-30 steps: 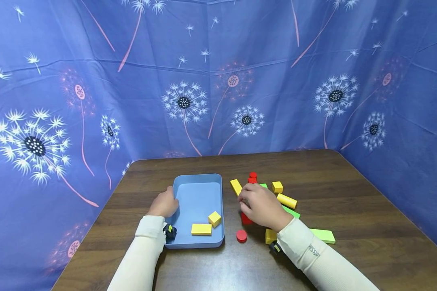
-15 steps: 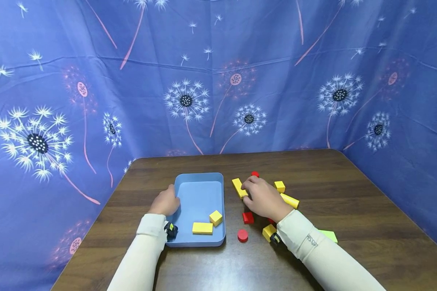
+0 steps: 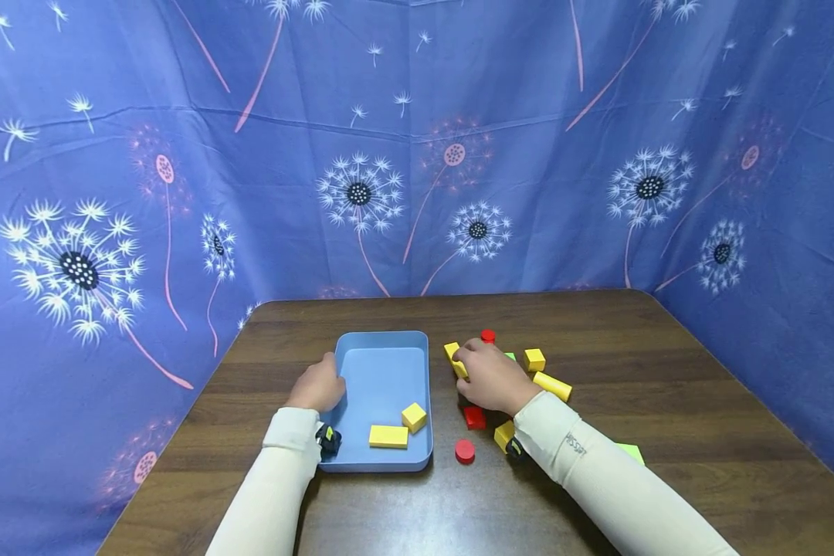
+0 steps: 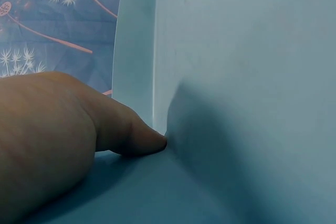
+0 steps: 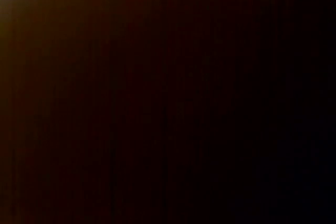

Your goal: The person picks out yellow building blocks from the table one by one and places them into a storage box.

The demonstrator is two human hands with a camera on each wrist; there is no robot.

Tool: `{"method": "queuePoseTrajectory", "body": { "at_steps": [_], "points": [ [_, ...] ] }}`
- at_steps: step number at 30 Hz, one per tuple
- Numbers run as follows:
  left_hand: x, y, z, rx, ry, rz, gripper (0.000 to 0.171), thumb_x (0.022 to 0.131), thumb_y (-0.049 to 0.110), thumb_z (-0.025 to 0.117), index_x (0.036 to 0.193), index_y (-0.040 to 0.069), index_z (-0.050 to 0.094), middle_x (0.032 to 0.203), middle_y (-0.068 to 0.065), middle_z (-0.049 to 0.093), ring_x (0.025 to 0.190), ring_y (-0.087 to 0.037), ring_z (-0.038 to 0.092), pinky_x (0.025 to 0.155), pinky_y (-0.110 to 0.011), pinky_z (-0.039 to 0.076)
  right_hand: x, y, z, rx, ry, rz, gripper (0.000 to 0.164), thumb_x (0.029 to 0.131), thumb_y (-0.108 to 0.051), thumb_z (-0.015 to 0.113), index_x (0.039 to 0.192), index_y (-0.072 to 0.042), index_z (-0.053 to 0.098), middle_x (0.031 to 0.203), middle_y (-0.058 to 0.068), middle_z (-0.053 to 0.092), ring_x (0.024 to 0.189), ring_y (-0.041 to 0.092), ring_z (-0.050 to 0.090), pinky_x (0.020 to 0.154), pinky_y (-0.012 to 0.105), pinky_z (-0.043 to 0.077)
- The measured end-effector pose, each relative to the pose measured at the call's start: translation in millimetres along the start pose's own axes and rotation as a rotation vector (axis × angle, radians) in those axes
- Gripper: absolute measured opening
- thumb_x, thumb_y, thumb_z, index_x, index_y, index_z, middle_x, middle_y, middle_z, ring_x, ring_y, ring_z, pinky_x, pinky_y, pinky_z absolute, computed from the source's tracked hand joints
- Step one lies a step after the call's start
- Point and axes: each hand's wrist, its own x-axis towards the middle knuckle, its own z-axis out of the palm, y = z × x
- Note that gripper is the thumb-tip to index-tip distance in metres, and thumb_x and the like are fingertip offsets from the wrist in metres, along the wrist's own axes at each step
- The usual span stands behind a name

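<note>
In the head view, my left hand grips the left wall of a shallow blue tray. The left wrist view has the thumb inside the tray, its tip near the corner where wall and floor meet. A yellow rectangular block and a yellow cube lie in the tray's near right part. Over on the right, my right hand has its bent fingers and thumb at another yellow rectangular block, partly covering it. I cannot tell whether they pinch it. The right wrist view is dark.
Around the right hand lie a red disc, a red block, a round red piece, a yellow cube, a yellow cylinder and a yellow block. A green block shows past the sleeve. A blue curtain hangs behind the table.
My right hand first moves away from the red pieces, uncovering a red block, then shifts left and slightly nearer onto the yellow rectangular block. The left hand stays on the tray.
</note>
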Motion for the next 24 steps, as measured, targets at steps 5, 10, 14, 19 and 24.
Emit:
{"method": "queuePoseTrajectory", "body": {
  "at_steps": [5, 10, 14, 19, 24],
  "points": [
    [2.9, -3.3, 2.3, 0.027, 0.016, 0.024, 0.057, 0.093, 0.016, 0.044, 0.141, -0.008, 0.023, 0.127, -0.031, 0.05, 0.106, -0.04, 0.053, 0.084, -0.058, 0.048, 4.6, -3.1, 4.7, -0.04, -0.052, 0.017, 0.041, 0.078, -0.029, 0.065, 0.116, -0.015, 0.064, 0.12, 0.007, 0.053, 0.095, 0.019, 0.054, 0.071, 0.037, 0.054],
    [2.2, -2.6, 5.3, 0.036, 0.009, 0.031, 0.058, 0.093, 0.016, 0.045, 0.141, -0.01, 0.023, 0.128, -0.031, 0.049, 0.107, -0.04, 0.052, 0.086, -0.057, 0.048, 5.9, -5.5, 7.3, -0.076, -0.106, 0.023, 0.035, 0.078, -0.031, 0.066, 0.108, -0.013, 0.066, 0.112, 0.009, 0.055, 0.084, 0.018, 0.055, 0.062, 0.035, 0.053],
    [0.9, -0.8, 4.4, 0.027, 0.007, 0.026, 0.058, 0.093, 0.015, 0.045, 0.141, -0.009, 0.023, 0.129, -0.031, 0.048, 0.108, -0.039, 0.052, 0.087, -0.057, 0.047, 8.5, -5.4, 9.7, -0.108, -0.115, 0.03, 0.034, 0.079, -0.031, 0.067, 0.107, -0.011, 0.064, 0.107, 0.008, 0.055, 0.075, 0.016, 0.055, 0.056, 0.033, 0.052],
    [3.9, -2.2, 2.1, 0.017, 0.014, 0.027, 0.058, 0.094, 0.015, 0.046, 0.142, -0.008, 0.022, 0.129, -0.03, 0.048, 0.107, -0.039, 0.053, 0.086, -0.058, 0.048, 14.3, -3.2, 12.5, -0.116, -0.078, 0.029, 0.031, 0.079, -0.03, 0.072, 0.104, -0.013, 0.064, 0.097, 0.004, 0.055, 0.07, 0.014, 0.054, 0.054, 0.032, 0.052],
    [6.9, -5.2, 1.9, 0.023, 0.014, 0.023, 0.058, 0.093, 0.015, 0.046, 0.142, -0.008, 0.023, 0.129, -0.03, 0.049, 0.107, -0.039, 0.053, 0.085, -0.058, 0.048, 19.4, -2.8, 17.1, -0.127, -0.034, 0.028, 0.024, 0.077, -0.026, 0.074, 0.098, -0.016, 0.067, 0.088, 0.001, 0.056, 0.068, 0.014, 0.056, 0.052, 0.034, 0.052]
  ]
}}
